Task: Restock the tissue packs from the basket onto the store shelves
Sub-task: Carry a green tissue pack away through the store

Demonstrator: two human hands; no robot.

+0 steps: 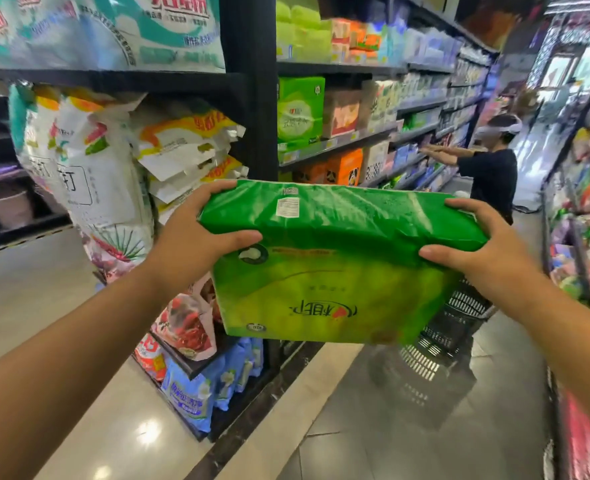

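Left hand (pixel 196 230), right hand (pixel 487 247) grip green tissue pack (pixel 338 271) ends, fingers curled over. Keep level, slide toward matching packs (pixel 300 112) at twelve o'clock.

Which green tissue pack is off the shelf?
The held green pack, gripped at its ends by left hand and right hand. The matching shelved pack stands on the shelf behind.

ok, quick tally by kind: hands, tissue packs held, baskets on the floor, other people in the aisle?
hands: 2 (left hand, right hand, both gripping the pack)
green tissue pack, held: 1
black basket: 1
other person: 1
total: 5
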